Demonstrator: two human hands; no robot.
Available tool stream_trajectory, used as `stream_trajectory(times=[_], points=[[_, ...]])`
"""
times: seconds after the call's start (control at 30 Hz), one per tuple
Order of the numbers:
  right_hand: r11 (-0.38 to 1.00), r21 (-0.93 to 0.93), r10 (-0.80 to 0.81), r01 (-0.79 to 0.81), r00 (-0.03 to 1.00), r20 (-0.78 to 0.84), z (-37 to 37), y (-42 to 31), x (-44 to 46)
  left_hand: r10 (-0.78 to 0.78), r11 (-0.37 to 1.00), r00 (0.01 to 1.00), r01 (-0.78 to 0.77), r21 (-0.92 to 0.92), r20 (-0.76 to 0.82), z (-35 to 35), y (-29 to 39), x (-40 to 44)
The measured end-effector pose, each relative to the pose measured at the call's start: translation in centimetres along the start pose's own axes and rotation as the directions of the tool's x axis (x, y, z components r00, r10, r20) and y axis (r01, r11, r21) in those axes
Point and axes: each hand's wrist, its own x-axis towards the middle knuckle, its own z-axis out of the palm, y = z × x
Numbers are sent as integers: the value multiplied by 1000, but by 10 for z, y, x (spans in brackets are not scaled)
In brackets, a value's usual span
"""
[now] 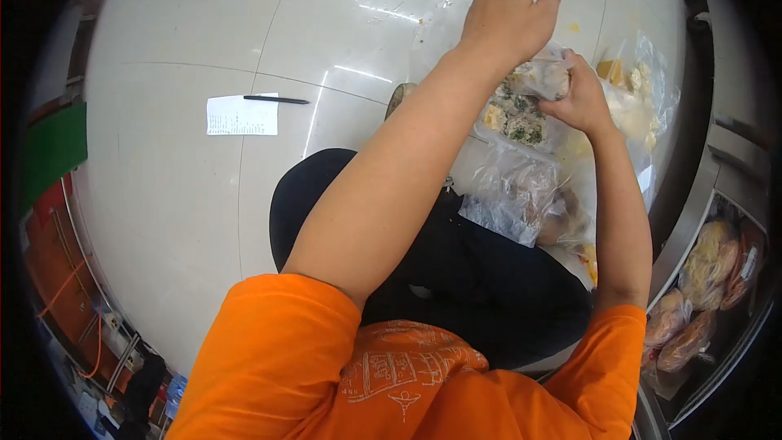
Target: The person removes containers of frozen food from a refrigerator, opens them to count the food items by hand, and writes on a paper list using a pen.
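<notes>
My left hand point(509, 16) reaches toward the top edge with its thumb spread away from the fingers. The fingertips are partly cut off by the frame, and nothing shows in its grasp. My right hand point(582, 94) grips a clear plastic bag point(542, 77) of pale food, thumb on the near side and fingers behind it. Just under this sits a mixed food with green bits point(521, 124) in clear plastic. Nearer my legs lies a crumpled clear plastic bag point(509, 187) with brownish contents. My left forearm hides part of the area.
A white printed sheet point(236, 118) with a dark pen point(277, 99) lies on the tiled floor point(179, 195) at left. More bags of yellowish food point(639, 106) sit at right. An open drawer point(680, 261) holds several bagged foods point(709, 265). My crossed legs point(489, 277) are in front.
</notes>
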Motion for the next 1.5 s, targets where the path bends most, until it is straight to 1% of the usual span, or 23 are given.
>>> stream_trajectory(times=[0.03,0.13,0.23,0.3,0.33,0.4,0.47,0.5,0.6,0.7,0.8,0.9,1.0,1.1,1.2,1.4,1.5], points=[[999,50,-4,5,1000,-16,0,5,0,3,1000,1000,-3,-1,-6,1,-1,0],[985,157,74,-76,997,22,-7,17,-1,-10,1000,1000,10,-7,-9,4,0,1],[952,273,97,-136,984,151,-16,24,6,-61,998,998,61,-17,18,3,4,2],[940,288,140,-181,978,157,-18,29,6,-89,996,995,90,-15,33,0,8,1],[934,295,160,-201,974,159,-19,32,8,-94,995,995,93,-29,-15,5,6,1],[926,290,182,-242,959,218,-24,44,8,-110,993,987,105,-49,-118,16,1,3],[920,285,192,-267,945,265,-30,42,16,-176,984,984,177,-33,17,7,9,1],[905,324,182,-276,939,291,-37,35,15,-212,976,973,215,-22,86,1,14,-1],[878,368,211,-308,937,279,-36,49,16,-224,974,971,226,-12,82,1,13,2],[807,441,288,-392,914,286,-34,61,14,-248,965,964,255,-64,99,-3,14,1],[778,452,299,-435,891,342,-44,55,17,-263,959,961,271,-83,89,-1,15,0],[774,454,270,-442,878,395,-52,53,22,-264,960,960,271,-74,88,-2,15,0],[715,508,297,-480,866,402,-52,51,20,-264,959,960,271,-80,88,-2,15,0],[731,482,297,-482,862,412,-51,50,20,-283,953,953,292,-76,109,-4,16,0],[750,476,275,-459,871,407,-48,54,16,-283,954,954,290,-76,96,-3,15,1],[761,488,300,-427,899,319,-47,39,6,-294,950,951,302,-83,100,-3,16,1],[848,393,254,-356,923,288,-34,36,-1,-286,953,953,294,-74,101,-4,17,0]])
